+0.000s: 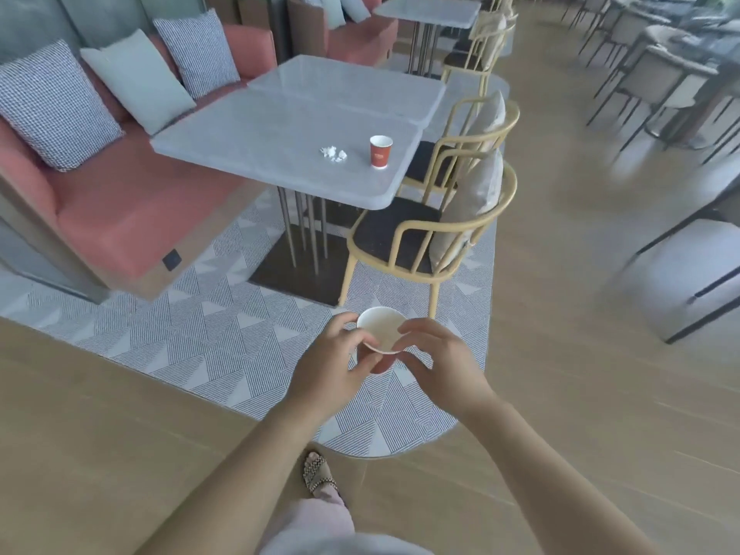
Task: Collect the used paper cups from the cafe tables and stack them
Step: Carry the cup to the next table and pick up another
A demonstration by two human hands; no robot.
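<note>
While the left hand (pixel 332 362) curls round the wall of the held cup (pixel 380 328) and the right hand (pixel 432 354) pinches its rim, both grips closed on it, the red cup (pixel 380 152) stands upright on the desk (pixel 260 146) near crumpled tissue (pixel 333 153), likely light and crushable, best taken gently mid-wall.

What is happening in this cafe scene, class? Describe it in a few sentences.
A person holds a paper cup in front of them, the left hand gripping its side and the right hand pinching its rim. A red cup stands upright on the grey table ahead, beside crumpled tissue, not yet collected.
</note>
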